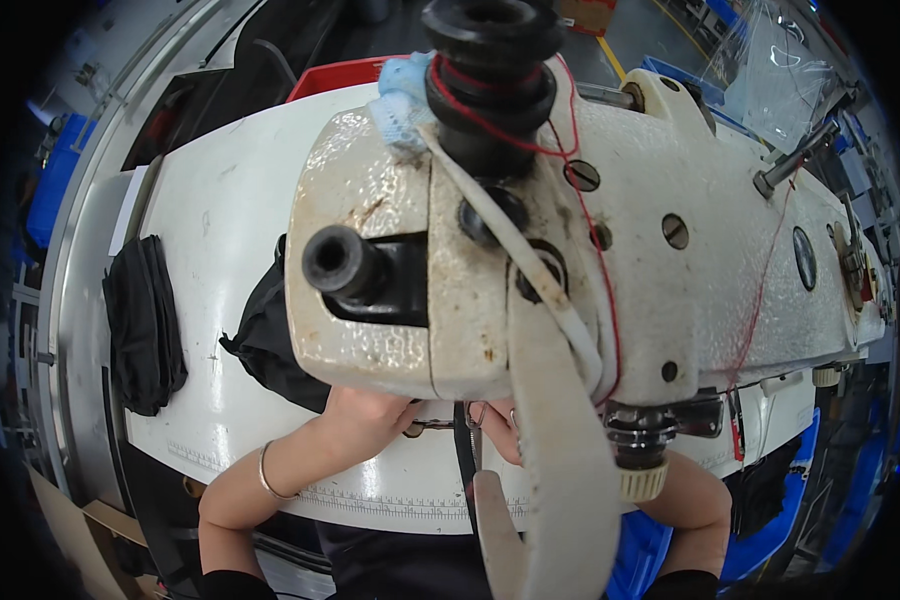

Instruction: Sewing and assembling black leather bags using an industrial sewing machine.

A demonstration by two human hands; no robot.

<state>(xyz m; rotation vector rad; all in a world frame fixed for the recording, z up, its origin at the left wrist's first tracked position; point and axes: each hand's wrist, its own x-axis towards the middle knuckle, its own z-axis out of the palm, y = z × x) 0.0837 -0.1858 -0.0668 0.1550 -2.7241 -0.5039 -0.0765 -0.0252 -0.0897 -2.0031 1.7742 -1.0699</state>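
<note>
A cream sewing machine head (pixel 360 160) fills the middle, with red thread, a white cord and a blue cloth (pixel 400 95) at its top. Beneath it my left hand (pixel 365 420), a bracelet at its wrist, has curled fingers; their tips and what they hold are hidden. My right hand (pixel 502 435) is mostly behind the machine, bent fingers showing beside a dark zipper strip (pixel 466 455) that runs toward the table's front edge; its grip is unclear. Black fabric (pixel 265 335) bunches behind my left hand, partly hidden by the machine.
The white table (pixel 200 380) has a ruler edge at the front and a stack of black fabric (pixel 142 320) at the left. A red bin (pixel 330 78) sits behind. Blue bins (pixel 50 185) stand left, with others at lower right. Cardboard (pixel 65 520) lies at lower left.
</note>
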